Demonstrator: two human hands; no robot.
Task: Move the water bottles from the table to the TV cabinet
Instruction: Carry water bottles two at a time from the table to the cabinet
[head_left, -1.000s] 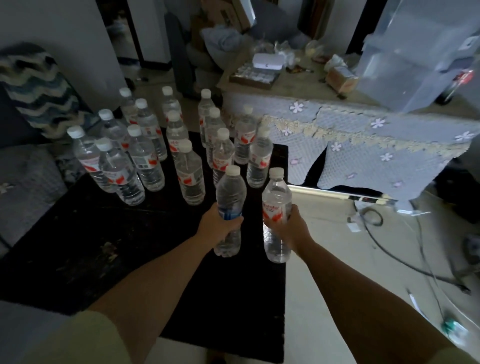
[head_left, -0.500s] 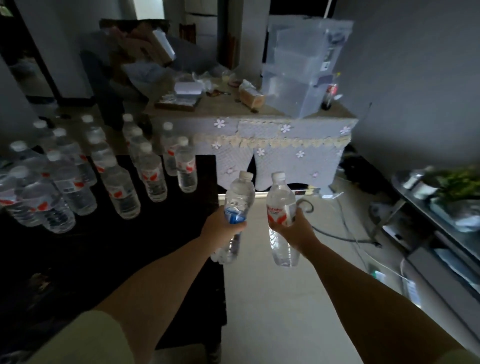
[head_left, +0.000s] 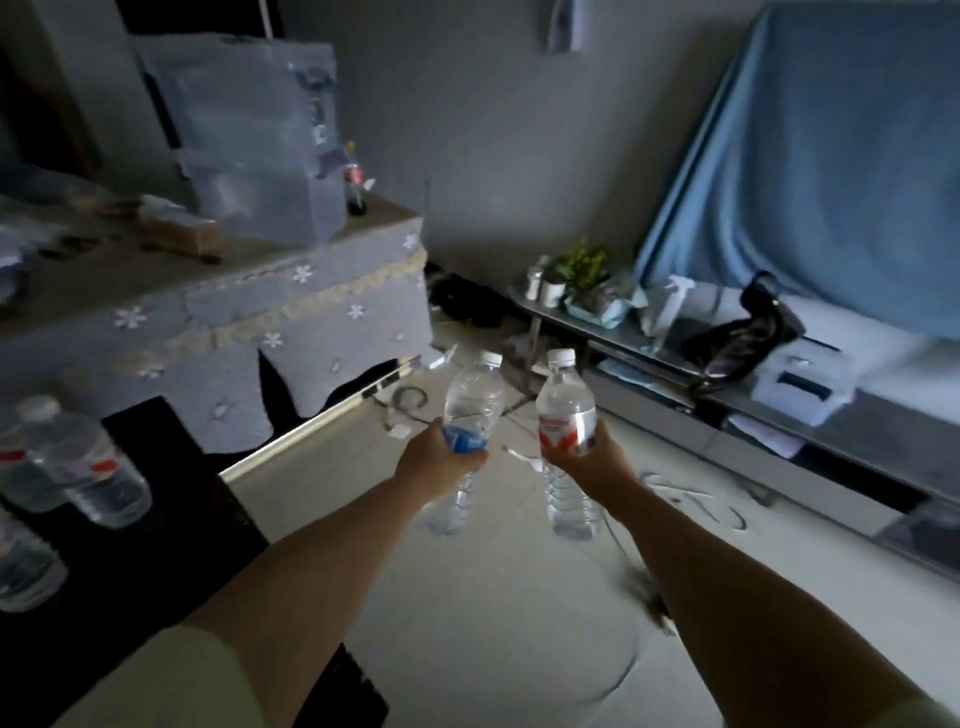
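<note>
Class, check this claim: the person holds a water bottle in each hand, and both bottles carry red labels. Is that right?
Not quite. The head view shows the right hand holding a bottle with a red label, but the bottle in the left hand has a blue label. The rest stands: each hand holds one water bottle.

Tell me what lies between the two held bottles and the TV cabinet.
Head view: only bare pale floor separates the held bottles from the TV cabinet.
</note>
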